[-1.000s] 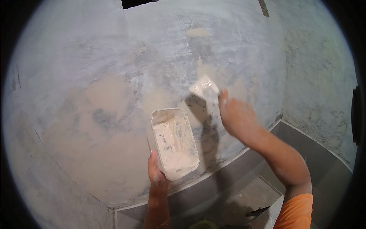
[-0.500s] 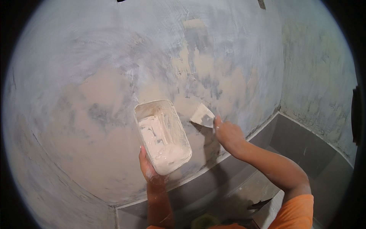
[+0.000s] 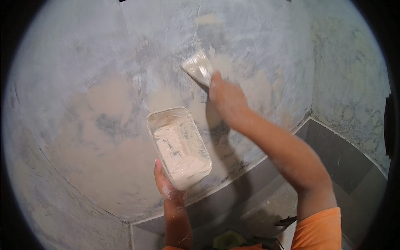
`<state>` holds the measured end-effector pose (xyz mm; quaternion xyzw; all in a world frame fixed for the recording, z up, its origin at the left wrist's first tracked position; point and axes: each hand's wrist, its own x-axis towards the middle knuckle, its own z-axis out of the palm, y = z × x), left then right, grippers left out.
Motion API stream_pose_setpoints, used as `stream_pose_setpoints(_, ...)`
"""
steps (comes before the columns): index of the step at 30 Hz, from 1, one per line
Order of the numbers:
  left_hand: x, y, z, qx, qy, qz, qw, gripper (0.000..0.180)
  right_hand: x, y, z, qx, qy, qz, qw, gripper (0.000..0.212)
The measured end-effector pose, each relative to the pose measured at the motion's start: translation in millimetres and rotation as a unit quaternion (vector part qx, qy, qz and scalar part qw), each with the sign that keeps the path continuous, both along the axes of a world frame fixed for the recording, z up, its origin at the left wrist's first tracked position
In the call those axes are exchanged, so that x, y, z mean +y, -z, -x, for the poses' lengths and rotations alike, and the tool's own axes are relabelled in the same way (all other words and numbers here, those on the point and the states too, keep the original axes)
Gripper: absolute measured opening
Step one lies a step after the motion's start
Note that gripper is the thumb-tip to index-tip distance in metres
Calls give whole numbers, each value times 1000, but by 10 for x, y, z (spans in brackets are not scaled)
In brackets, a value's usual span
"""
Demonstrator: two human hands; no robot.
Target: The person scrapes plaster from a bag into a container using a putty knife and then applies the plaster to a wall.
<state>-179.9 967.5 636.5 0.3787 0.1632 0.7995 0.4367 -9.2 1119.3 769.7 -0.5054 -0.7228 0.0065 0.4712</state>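
Note:
My left hand (image 3: 167, 183) grips a rectangular plastic tub (image 3: 203, 146) from below and its left side, with the thumb along the outer wall. Creamy wall putty (image 3: 175, 143) lies in the tub, thickest at the near end. My right hand (image 3: 228, 98) is closed round a putty knife (image 3: 198, 66), whose wide blade is smeared with putty and lies at or very near the wall. The knife's handle is hidden in my fist. Before me the grey wall (image 3: 75, 54) carries patchy beige putty, and fresher patches show around the blade.
On the right, a second rough wall (image 3: 350, 79) meets this one in a corner. Dark grey tiles (image 3: 329, 146) run along the lower walls under a pale edge. A yellow-green round object (image 3: 229, 240) sits at the bottom, partly cut off.
My right hand has moved the putty knife up and a little left across the wall, from beside the tub to above it. The left hand and tub have barely shifted.

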Motion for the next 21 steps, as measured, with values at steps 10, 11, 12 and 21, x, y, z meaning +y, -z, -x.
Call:
stream_pose_setpoints(10,118,125,144,-12,-8,59,998,68,-430,1422,-719,-196,28,231,953,33)
stream_pose_setpoints(11,104,95,140,-7,-10,61,998,68,-428,1240,-746,-217,32,119,968,32)
stream_pose_setpoints(12,107,65,115,-15,-5,65,998,68,-428,1026,-787,-237,39,4,971,30)
stream_pose_setpoints(21,39,-38,27,-35,-2,68,997,56,190,599,-57,-59,47,84,994,37)
